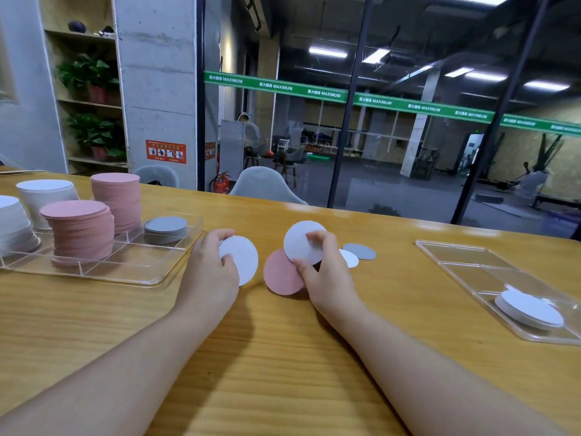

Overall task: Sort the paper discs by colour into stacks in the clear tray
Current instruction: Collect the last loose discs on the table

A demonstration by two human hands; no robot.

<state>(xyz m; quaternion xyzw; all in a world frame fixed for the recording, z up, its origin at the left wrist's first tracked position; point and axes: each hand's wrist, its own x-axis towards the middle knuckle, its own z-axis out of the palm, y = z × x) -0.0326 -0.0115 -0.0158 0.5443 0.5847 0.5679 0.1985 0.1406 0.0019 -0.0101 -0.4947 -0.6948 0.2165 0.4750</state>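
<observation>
My left hand (pixel 209 272) grips a white paper disc (pixel 243 259) by its left edge, just right of the left clear tray (pixel 132 276). My right hand (pixel 323 272) pinches another white disc (pixel 300 243), tilted up, above a pink disc (pixel 281 276) lying on the table. Behind that hand lie a small part of a white disc (pixel 350 258) and a grey disc (pixel 360 250). The left tray holds two pink stacks (pixel 81 234), white stacks (pixel 44 193) and a low grey stack (pixel 166 228). A second clear tray (pixel 465 262) at the right holds a short white stack (pixel 531 311).
The wooden table (pixel 283 357) runs to a far edge by a glass wall. Two grey chair backs (pixel 264 184) stand behind the table. A shelf with potted plants (pixel 91 77) is at the back left.
</observation>
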